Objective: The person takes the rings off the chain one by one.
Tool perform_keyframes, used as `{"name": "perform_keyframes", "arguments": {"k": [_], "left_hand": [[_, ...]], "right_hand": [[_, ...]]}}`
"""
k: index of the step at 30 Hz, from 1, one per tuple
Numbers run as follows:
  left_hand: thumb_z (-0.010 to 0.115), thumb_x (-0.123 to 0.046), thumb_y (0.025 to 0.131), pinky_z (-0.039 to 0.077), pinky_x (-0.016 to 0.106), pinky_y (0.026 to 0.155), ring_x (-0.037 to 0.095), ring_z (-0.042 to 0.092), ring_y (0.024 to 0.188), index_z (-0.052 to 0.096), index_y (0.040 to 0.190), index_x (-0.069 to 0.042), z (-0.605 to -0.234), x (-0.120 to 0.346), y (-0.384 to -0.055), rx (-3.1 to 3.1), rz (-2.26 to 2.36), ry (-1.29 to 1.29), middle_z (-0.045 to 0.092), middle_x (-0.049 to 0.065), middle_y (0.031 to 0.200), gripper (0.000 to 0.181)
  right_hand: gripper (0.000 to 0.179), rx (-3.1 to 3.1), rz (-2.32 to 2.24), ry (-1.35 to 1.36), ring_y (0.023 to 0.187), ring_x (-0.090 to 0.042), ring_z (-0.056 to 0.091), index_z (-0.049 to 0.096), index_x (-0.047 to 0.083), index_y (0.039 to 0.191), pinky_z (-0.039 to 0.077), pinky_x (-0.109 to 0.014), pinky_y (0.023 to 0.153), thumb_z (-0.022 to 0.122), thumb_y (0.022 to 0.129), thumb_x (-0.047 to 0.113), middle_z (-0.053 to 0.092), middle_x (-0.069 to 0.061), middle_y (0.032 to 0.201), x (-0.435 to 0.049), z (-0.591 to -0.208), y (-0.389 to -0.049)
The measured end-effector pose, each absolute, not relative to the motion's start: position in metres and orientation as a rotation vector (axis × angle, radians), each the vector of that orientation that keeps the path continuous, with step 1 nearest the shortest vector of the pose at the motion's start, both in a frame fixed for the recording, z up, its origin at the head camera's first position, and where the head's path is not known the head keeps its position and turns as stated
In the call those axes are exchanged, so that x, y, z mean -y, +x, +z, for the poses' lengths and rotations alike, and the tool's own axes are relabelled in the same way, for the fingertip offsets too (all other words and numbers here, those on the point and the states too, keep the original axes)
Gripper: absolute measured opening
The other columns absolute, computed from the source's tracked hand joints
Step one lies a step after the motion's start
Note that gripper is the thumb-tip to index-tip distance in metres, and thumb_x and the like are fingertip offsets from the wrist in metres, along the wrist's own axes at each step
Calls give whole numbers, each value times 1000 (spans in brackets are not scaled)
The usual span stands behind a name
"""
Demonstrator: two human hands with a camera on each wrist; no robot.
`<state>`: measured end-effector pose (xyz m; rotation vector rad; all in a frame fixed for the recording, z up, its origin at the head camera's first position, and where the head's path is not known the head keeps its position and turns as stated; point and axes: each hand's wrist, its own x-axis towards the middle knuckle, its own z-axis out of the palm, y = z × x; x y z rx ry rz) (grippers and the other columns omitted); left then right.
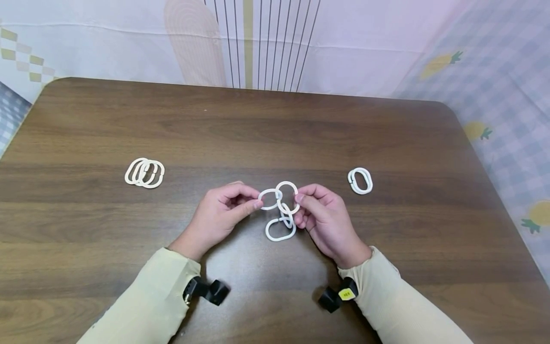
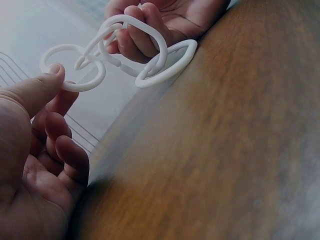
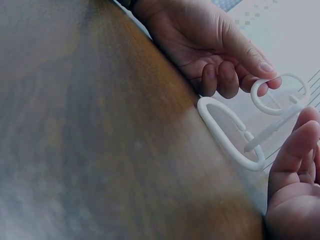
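Observation:
Several white plastic curtain rings, oval with a small gap, are linked in a short chain between the hands. My left hand [image 1: 216,212] pinches the left curtain ring [image 1: 268,209] by its outer edge, between thumb and index finger. Beside it, my right hand [image 1: 324,217] pinches an upright curtain ring [image 1: 286,182] at its right side. Below these hangs a narrow-looking link, joined to the lowest curtain ring [image 1: 279,239]. In the left wrist view the linked rings [image 2: 92,86] overlap. The right wrist view shows the lowest ring [image 3: 220,132] close to the tabletop; the right hand's pinch is hidden there.
On the left of the brown wooden table [image 1: 240,129] lies a group of overlapping white rings [image 1: 138,183]. To the right lie stacked white rings [image 1: 362,192]. Black wrist cameras [image 1: 216,292] sit on both sleeves. Patterned cloth [image 1: 365,28] hangs behind the table.

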<state>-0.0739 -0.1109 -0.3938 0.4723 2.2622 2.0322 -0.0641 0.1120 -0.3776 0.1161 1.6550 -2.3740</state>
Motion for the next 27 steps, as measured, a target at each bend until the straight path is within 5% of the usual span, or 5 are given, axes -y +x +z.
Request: {"name": "perform_keyframes", "arguments": {"k": [27], "left_hand": [[77, -5, 88, 46, 21, 62, 11, 56, 70, 75, 95, -3, -394, 113, -74, -2238, 2058, 420, 68, 2, 83, 7]], "right_hand": [[19, -1785, -2374, 46, 52, -10, 58, 63, 7, 92, 47, -20, 49, 54, 94, -9, 62, -3, 66, -113, -381, -65]]}}
